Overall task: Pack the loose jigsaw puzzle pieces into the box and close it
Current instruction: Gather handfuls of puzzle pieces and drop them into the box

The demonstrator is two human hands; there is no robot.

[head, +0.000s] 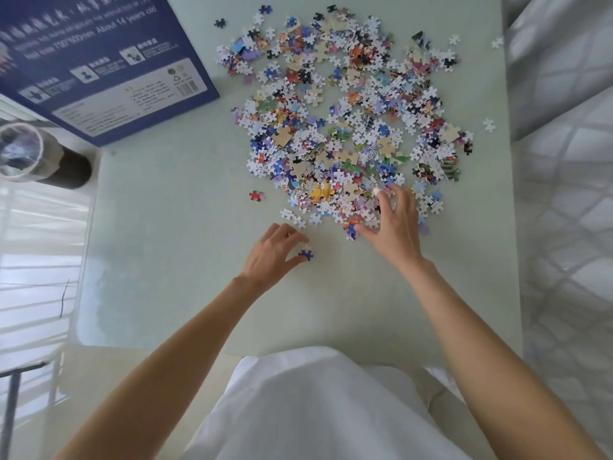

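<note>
White clothing (pixel 315 410) fills the foreground. Beyond it, on a pale table (pixel 166 260), the left hand (pixel 272 254) pinches a blue puzzle piece (pixel 306 254). The right hand (pixel 394 224) rests with fingers spread on the near edge of the loose pile of pieces (pixel 345 117). Farthest left lies the blue box (pixel 99 61).

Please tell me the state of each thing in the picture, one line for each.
puzzle pieces: loose, heaped on the table, none packed
box: lying printed side up, away from the heap
left hand: pinches a blue piece
right hand: fingers spread on the heap's near edge
</note>
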